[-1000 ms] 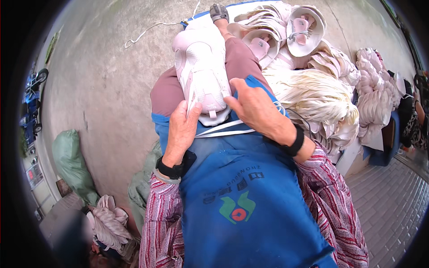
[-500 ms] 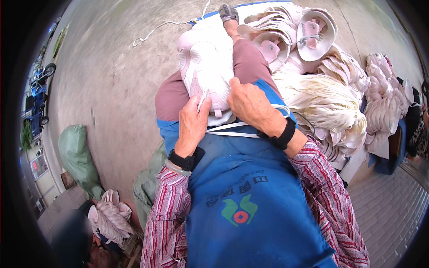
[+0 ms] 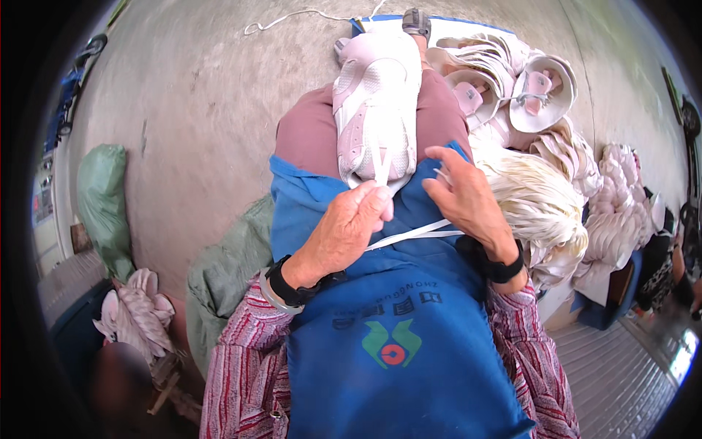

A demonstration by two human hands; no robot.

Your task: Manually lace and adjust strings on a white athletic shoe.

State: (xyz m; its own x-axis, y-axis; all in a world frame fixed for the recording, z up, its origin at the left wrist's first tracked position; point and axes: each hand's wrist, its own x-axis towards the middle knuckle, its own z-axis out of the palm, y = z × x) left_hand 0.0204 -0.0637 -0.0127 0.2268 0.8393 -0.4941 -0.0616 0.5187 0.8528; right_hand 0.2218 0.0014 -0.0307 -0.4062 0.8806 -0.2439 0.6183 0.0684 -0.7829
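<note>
A pink and white shoe upper (image 3: 358, 110) lies lengthwise on my lap, between my thighs. My left hand (image 3: 347, 223) is closed at its near end, pinching a white shoelace (image 3: 381, 162) that runs up along the upper's middle. To the right, my right hand (image 3: 472, 205) is raised off the upper with thumb and forefinger apart; a small white bit shows between them, too small to name. Below it, white cord (image 3: 413, 235) crosses the blue apron (image 3: 351, 278) from near the left hand toward the right wrist.
Bundled shoe uppers (image 3: 482, 55) and a heap of cream-white strips (image 3: 537, 201) lie close on my right, with more uppers (image 3: 618, 208) beyond. Green sacks (image 3: 102, 205) stand at the left. A loose white cord (image 3: 292, 16) lies on the concrete floor (image 3: 212, 95) ahead.
My left hand has drawn the lace back toward me, off the upper's near end. My right hand has moved away rightward from the upper and its fingers have spread. The view has shifted.
</note>
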